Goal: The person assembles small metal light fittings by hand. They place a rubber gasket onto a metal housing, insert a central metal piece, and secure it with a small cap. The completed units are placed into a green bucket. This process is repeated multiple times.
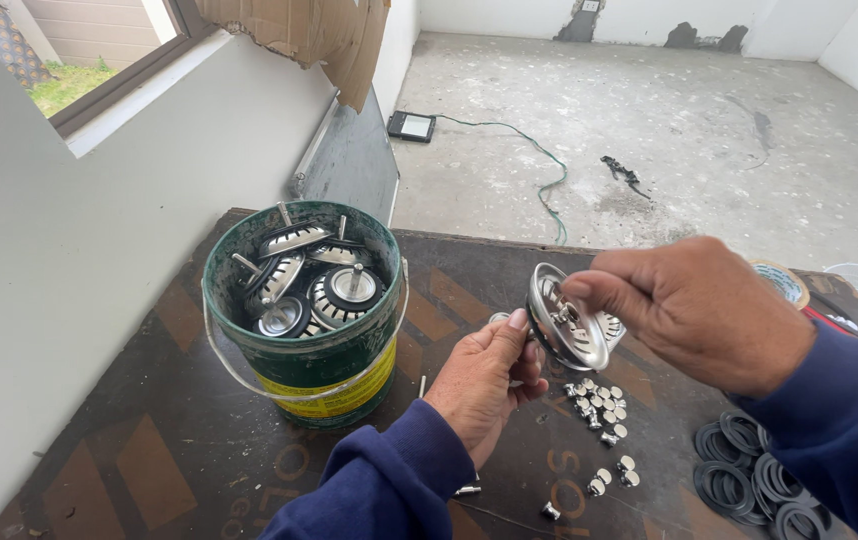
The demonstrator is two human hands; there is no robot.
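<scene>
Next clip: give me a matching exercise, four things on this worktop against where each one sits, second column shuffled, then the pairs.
Things:
1. Green bucket
2. Sink strainer
3. Black rubber rings
4. Small metal caps

Places:
A. Piled at the board's right edge
B. Held between the left hand and right hand
C. Standing on the board's left side, full of strainers
D. Scattered on the board below the hands

Pairs: 1-C, 2-B, 3-A, 4-D
</scene>
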